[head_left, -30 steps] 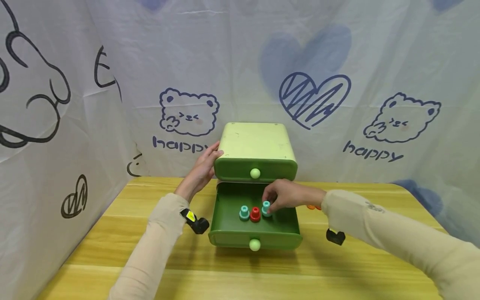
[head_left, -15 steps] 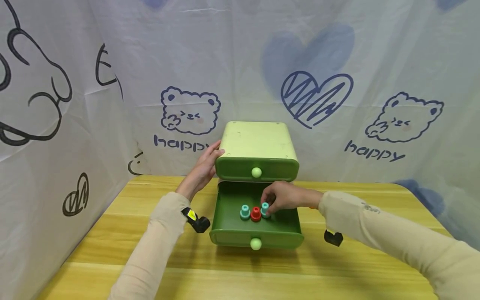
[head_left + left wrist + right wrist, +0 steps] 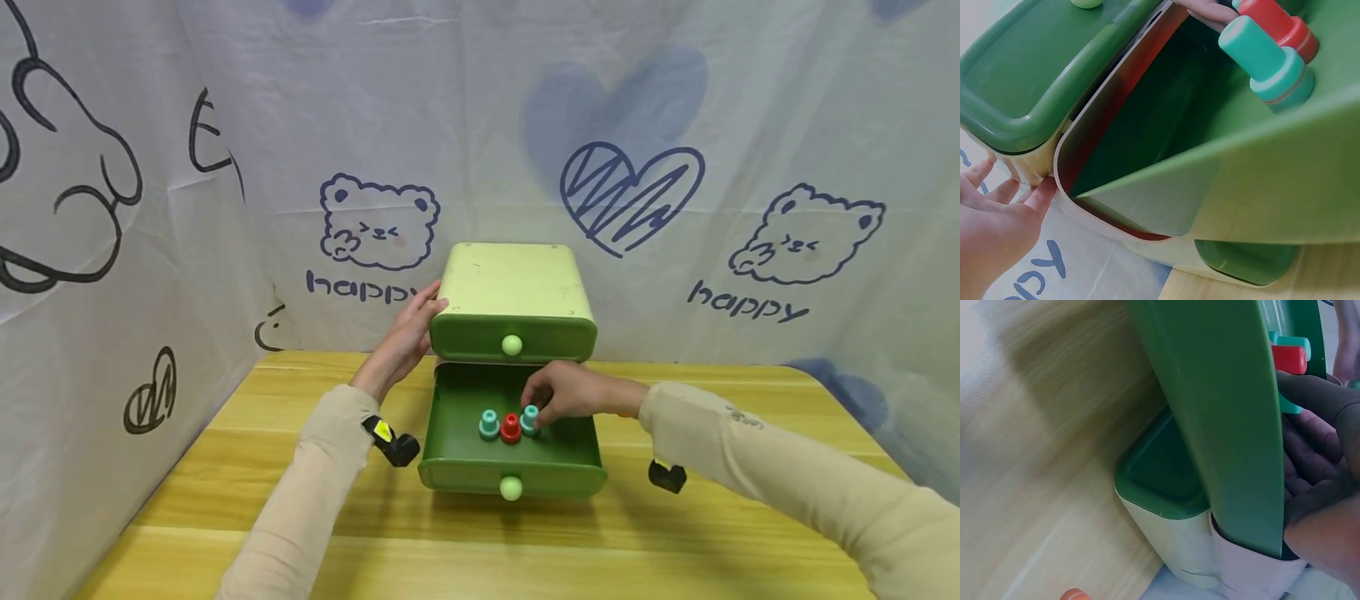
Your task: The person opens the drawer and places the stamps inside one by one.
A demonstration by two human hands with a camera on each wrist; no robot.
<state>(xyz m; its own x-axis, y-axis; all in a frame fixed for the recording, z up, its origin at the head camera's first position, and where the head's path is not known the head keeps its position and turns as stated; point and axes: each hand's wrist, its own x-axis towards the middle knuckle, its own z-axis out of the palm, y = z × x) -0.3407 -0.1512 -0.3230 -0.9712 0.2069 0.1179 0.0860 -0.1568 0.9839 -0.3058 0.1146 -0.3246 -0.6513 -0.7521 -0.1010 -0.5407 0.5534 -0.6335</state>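
Note:
My left hand (image 3: 401, 342) rests against the left side of a small cabinet (image 3: 513, 279) with a cream top and green drawer fronts. In the left wrist view its fingertips touch the cream wall beside the upper drawer. A green drawer (image 3: 512, 477) below is pulled out. Inside stand a teal stepped peg (image 3: 489, 426), a red stepped peg (image 3: 511, 428) and, on the right, another teal stepped peg (image 3: 530, 419), all upright in a row. My right hand (image 3: 566, 390) reaches into the drawer and pinches the right teal peg between thumb and fingers, close beside the red one.
The upper drawer (image 3: 512, 340) is closed. Another green drawer front (image 3: 1163, 469) sits closed under the pulled-out one. An orange piece (image 3: 1075, 594) lies on the wooden table (image 3: 660, 542) to the right. A printed white cloth (image 3: 510, 125) hangs close behind the cabinet.
My right hand has shifted slightly left with the right teal peg, bringing it nearer the red peg. The left hand has stayed against the cabinet.

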